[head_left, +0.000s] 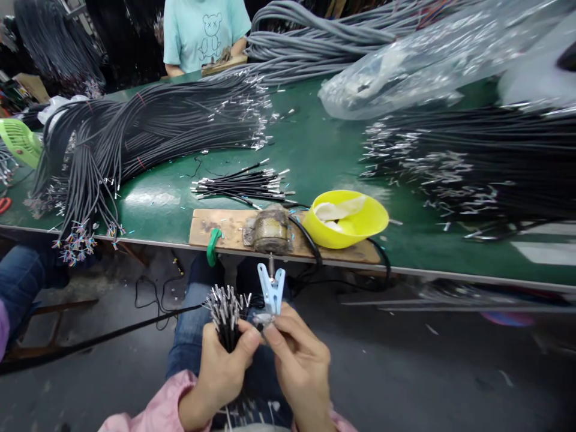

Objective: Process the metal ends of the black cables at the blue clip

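Observation:
My left hand is closed around a bundle of thin black cables, whose stripped, silvery ends point upward. Beside it, my right hand pinches close to the left thumb; a small greyish bit shows at its fingertips, too small to name. Just above those fingers hangs a light blue clothes peg, joined to the shaft of a small motor. That motor is fixed to a wooden board at the bench edge. Whether the right fingers touch the peg is unclear.
On the green bench lie short black cables, long grey cables and more black cables. A yellow cup and a green clamp are on the board. Across the bench sits a person.

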Demonstrator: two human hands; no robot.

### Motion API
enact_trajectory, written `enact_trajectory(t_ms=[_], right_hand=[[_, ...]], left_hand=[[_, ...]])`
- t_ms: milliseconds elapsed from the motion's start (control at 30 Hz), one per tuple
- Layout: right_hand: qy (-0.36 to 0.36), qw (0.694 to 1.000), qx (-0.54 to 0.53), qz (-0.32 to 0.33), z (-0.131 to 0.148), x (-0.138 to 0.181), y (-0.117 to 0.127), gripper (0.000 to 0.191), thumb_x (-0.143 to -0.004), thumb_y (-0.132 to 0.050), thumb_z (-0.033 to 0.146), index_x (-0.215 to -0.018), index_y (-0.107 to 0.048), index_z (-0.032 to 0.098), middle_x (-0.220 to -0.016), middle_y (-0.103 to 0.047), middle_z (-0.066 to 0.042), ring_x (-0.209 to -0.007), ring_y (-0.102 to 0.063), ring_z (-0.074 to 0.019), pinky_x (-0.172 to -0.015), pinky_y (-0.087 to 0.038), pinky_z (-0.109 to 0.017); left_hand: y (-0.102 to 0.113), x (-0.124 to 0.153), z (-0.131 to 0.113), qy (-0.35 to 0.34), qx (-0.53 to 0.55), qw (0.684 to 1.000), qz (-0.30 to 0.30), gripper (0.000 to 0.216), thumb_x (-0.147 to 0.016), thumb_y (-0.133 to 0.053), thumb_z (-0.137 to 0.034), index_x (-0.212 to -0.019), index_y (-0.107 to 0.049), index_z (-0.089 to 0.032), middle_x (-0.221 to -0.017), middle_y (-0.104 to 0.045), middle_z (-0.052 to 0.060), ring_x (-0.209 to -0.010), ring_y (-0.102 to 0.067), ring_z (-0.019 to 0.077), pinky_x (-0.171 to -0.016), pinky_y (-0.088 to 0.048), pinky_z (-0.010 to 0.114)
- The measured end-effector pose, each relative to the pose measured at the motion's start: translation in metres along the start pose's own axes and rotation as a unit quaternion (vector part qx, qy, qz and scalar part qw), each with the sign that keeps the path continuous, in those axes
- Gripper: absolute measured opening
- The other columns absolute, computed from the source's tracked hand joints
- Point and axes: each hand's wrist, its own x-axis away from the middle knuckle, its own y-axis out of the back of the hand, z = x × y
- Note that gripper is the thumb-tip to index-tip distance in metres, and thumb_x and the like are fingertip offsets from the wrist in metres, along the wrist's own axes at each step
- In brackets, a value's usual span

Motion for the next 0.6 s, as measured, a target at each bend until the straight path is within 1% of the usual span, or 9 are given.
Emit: enact_trajectory(t_ms=[67,133,167,233,367,467,533,567,600], right_hand=[[-0.112,0.988,-0.104,0.033,-0.003,-0.001,-0.003,0.021,-0.071,-0.071,0.038,-0.062,-0.068,0.019,-0.059,-0.055,-0.002,-0.055,-0.048,-0.0148,-0.052,-0.040,-0.027],[-0.203,0.960,-0.181,0.057,-0.002,-0.005,-0.003,0.026,-0.065,-0.075,0.044,-0.062,-0.069,0.018,-0.055,-0.055,-0.001,-0.050,-0.046,-0.0131,-0.046,-0.040,-0.025],[-0.226,0.951,-0.202,0.055,-0.001,-0.006,-0.002,0.028,-0.063,-0.075,0.046,-0.061,-0.069,0.018,-0.053,-0.054,0.000,-0.048,-0.045,-0.0125,-0.044,-0.039,-0.024],[-0.227,0.952,-0.200,0.044,0.001,-0.009,0.001,0.028,-0.062,-0.076,0.045,-0.064,-0.070,0.018,-0.054,-0.056,-0.001,-0.049,-0.047,-0.0124,-0.045,-0.041,-0.023],[-0.163,0.980,-0.100,0.058,0.001,-0.007,0.007,0.024,-0.062,-0.077,0.038,-0.070,-0.070,0.017,-0.066,-0.061,-0.003,-0.057,-0.053,-0.0143,-0.051,-0.044,-0.024],[-0.100,0.993,-0.049,0.038,-0.001,-0.002,0.003,0.020,-0.072,-0.070,0.035,-0.064,-0.064,0.018,-0.058,-0.055,0.000,-0.051,-0.049,-0.0124,-0.045,-0.041,-0.022],[0.004,1.000,0.020,-0.011,-0.001,0.001,-0.002,0.018,-0.076,-0.066,0.026,-0.061,-0.059,0.019,-0.056,-0.052,0.001,-0.051,-0.048,-0.0126,-0.045,-0.040,-0.022],[0.079,0.994,0.068,-0.043,0.000,0.001,-0.005,0.016,-0.076,-0.064,0.019,-0.061,-0.058,0.020,-0.057,-0.053,0.002,-0.052,-0.049,-0.0129,-0.047,-0.041,-0.023],[0.159,0.978,0.115,-0.074,0.002,0.002,-0.007,0.016,-0.075,-0.063,0.012,-0.063,-0.058,0.021,-0.058,-0.053,0.002,-0.053,-0.050,-0.0131,-0.049,-0.042,-0.024]], left_hand=[[-0.002,0.003,-0.001,-0.001,0.014,1.000,-0.008,0.036,-0.059,-0.075,-0.051,-0.063,-0.062,-0.018,-0.045,-0.051,-0.003,-0.037,-0.039,0.0081,-0.036,-0.031,0.022],[-0.005,0.007,-0.005,-0.010,0.021,1.000,-0.012,0.035,-0.062,-0.074,-0.050,-0.063,-0.060,-0.018,-0.044,-0.049,-0.004,-0.038,-0.038,0.0073,-0.037,-0.029,0.022],[-0.006,0.009,-0.006,-0.010,0.024,1.000,-0.007,0.035,-0.062,-0.075,-0.049,-0.063,-0.058,-0.018,-0.044,-0.050,-0.004,-0.037,-0.038,0.0069,-0.038,-0.029,0.021],[-0.008,0.011,-0.009,-0.001,0.033,0.999,0.009,0.036,-0.062,-0.075,-0.048,-0.063,-0.055,-0.018,-0.046,-0.052,-0.004,-0.036,-0.036,0.0052,-0.037,-0.026,0.020],[-0.008,0.009,-0.009,0.013,0.035,0.999,0.023,0.037,-0.064,-0.073,-0.047,-0.067,-0.051,-0.018,-0.049,-0.056,-0.004,-0.031,-0.030,0.0023,-0.033,-0.020,0.019],[-0.008,0.009,-0.005,0.011,0.038,0.999,0.009,0.037,-0.060,-0.078,-0.042,-0.067,-0.048,-0.020,-0.044,-0.053,-0.007,-0.030,-0.037,0.0046,-0.033,-0.026,0.019],[-0.010,0.009,-0.003,0.007,0.042,0.999,-0.017,0.039,-0.055,-0.081,-0.037,-0.069,-0.048,-0.021,-0.044,-0.054,-0.007,-0.031,-0.042,0.0061,-0.034,-0.032,0.020],[-0.010,0.010,-0.002,0.006,0.043,0.999,-0.030,0.040,-0.054,-0.082,-0.035,-0.069,-0.048,-0.022,-0.046,-0.055,-0.007,-0.032,-0.043,0.0061,-0.034,-0.033,0.020],[-0.011,0.010,-0.002,0.004,0.045,0.998,-0.041,0.040,-0.053,-0.083,-0.034,-0.069,-0.048,-0.022,-0.046,-0.056,-0.008,-0.032,-0.043,0.0058,-0.034,-0.033,0.019]])
